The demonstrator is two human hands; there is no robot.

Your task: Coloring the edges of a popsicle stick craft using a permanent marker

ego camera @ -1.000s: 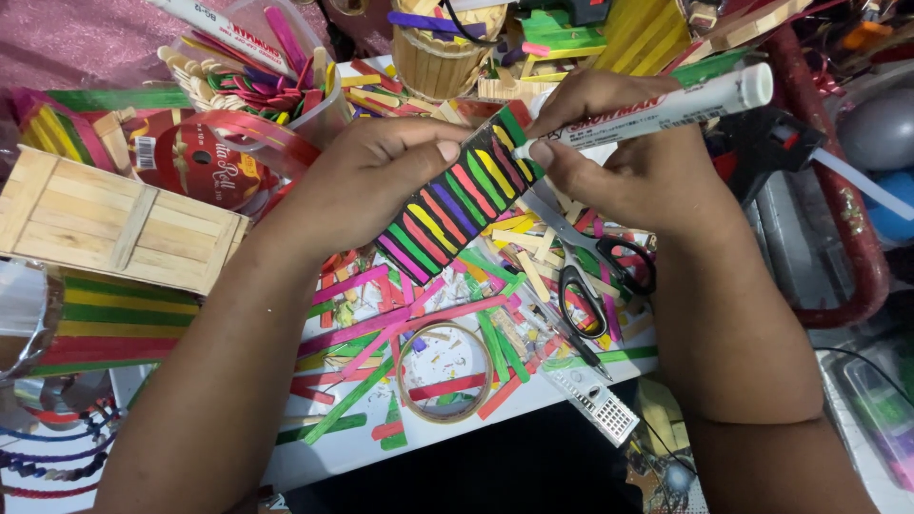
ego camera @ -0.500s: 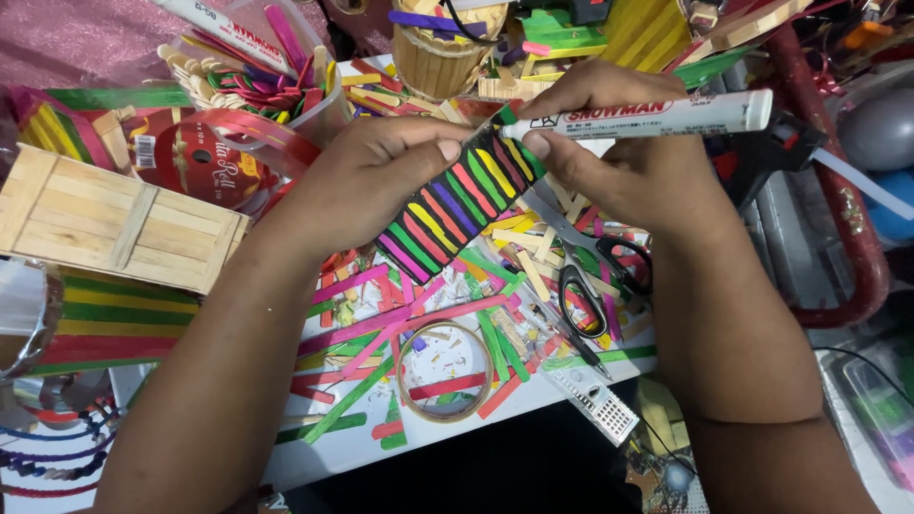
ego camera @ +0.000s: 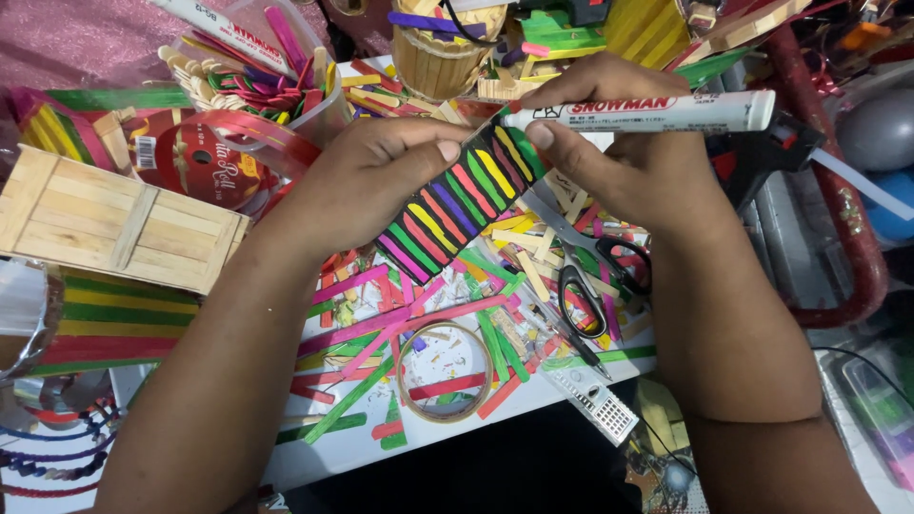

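Note:
My left hand [ego camera: 367, 181] grips a black strip [ego camera: 455, 202] covered with slanted coloured stick pieces in pink, green, yellow, red and purple, held tilted above the table. My right hand [ego camera: 624, 157] holds a white marker pen [ego camera: 647, 112] lying nearly level, its tip touching the strip's upper right end. Thumb and fingers of both hands meet close together at that end of the strip.
Loose coloured craft sticks [ego camera: 400, 314] litter the white table. Scissors [ego camera: 586, 271] lie under my right wrist, a tape ring [ego camera: 445, 369] sits near the front edge. A plain wooden stick panel [ego camera: 105, 224] lies left, a small stick basket [ego camera: 438, 57] and cup of sticks [ego camera: 276, 81] behind.
The marker has tipped from slanted to nearly level and its tip has slid along the strip's top end. The left hand and strip have stayed in place.

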